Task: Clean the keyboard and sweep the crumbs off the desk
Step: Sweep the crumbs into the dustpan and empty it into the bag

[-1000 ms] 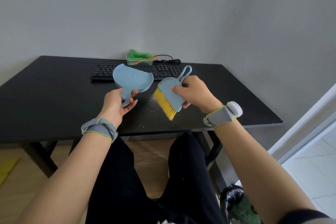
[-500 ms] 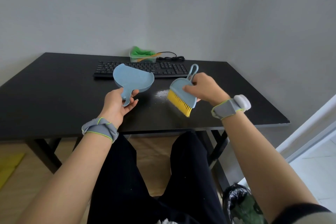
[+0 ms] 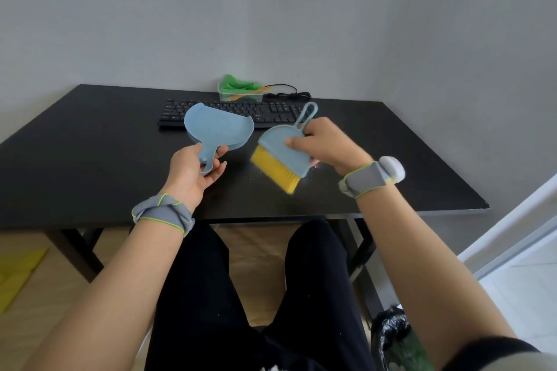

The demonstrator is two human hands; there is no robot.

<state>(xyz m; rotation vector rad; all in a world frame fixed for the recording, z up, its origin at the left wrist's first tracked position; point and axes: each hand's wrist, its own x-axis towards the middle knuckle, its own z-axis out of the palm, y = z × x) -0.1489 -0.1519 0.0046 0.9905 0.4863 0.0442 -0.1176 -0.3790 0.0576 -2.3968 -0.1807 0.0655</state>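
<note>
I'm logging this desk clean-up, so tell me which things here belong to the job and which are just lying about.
For the job:
pale blue plastic dustpan
blue hand brush with yellow bristles
black keyboard
pale crumbs
black desk

Lying about:
clear tub holding green cloth
black cable

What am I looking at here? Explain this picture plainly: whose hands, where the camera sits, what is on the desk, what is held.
No machine: a seated person with a head-worn camera looking down. The left hand holds a blue dustpan by its handle; the right hand grips a small brush with yellow bristles, tilted above pale crumbs on the black desk. Further back lie a keyboard, its cable, and a clear box with something green in it. Grey bands wrap both wrists.
</note>
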